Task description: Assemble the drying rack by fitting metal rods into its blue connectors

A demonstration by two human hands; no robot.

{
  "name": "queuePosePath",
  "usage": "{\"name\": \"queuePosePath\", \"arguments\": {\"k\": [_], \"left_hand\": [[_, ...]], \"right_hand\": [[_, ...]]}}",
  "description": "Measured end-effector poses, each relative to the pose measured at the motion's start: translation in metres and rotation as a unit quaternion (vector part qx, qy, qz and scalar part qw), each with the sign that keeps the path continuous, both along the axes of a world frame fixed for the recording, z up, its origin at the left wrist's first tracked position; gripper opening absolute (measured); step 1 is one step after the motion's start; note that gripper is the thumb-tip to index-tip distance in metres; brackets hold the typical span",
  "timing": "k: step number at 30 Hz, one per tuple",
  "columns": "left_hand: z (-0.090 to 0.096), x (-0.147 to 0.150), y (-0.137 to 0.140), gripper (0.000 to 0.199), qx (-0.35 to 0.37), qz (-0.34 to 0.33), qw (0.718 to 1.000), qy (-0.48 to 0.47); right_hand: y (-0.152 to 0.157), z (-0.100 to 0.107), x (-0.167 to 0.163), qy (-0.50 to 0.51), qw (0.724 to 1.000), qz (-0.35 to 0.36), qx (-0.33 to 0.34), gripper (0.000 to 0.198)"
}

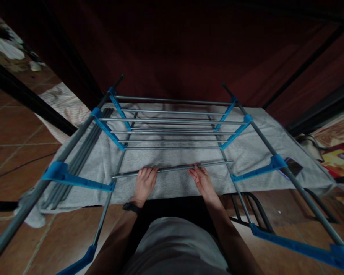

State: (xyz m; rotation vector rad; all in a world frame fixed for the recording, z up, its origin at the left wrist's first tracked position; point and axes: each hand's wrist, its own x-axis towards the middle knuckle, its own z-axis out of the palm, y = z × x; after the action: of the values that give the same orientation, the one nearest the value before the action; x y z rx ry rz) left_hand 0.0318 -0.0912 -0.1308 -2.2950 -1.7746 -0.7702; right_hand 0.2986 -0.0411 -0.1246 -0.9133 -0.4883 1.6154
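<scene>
My left hand point(145, 184), with a dark band on its wrist, is wrapped over a grey metal rod point(174, 169). Farther along the same rod, my right hand point(202, 182) pinches it between thumb and fingers. The rod lies crosswise and slightly tilted, its ends near the two inner side tubes of a drying rack. Around my hands stands this rack, with grey tubes and blue plastic brackets point(86, 181). Beyond my hands, several crossbars point(172, 121) span its far brackets. Another blue bracket point(259, 170) sits on the right, with no crossbar on it.
A grey blanket point(166, 183) lies under the rack. Several loose rods point(78, 162) rest on it at the left. A small dark item point(292, 166) lies at the right. Dark red fabric point(172, 49) hangs behind, and tiled floor point(14, 164) shows at the left.
</scene>
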Motion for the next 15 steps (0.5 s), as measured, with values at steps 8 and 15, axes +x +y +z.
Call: {"name": "queuePosePath", "arguments": {"k": [8,15], "left_hand": [[0.0019,0.0021,-0.0002,0.026,-0.006,-0.016,1.0,0.016],[0.0036,0.0041,0.0014,0.028,-0.013,-0.027,0.999,0.017]], "right_hand": [[0.0005,-0.0106,0.0003,-0.015,0.999,-0.028,-0.042,0.032],[-0.0012,-0.0105,-0.0026,0.002,1.0,0.001,-0.025,0.025]]}}
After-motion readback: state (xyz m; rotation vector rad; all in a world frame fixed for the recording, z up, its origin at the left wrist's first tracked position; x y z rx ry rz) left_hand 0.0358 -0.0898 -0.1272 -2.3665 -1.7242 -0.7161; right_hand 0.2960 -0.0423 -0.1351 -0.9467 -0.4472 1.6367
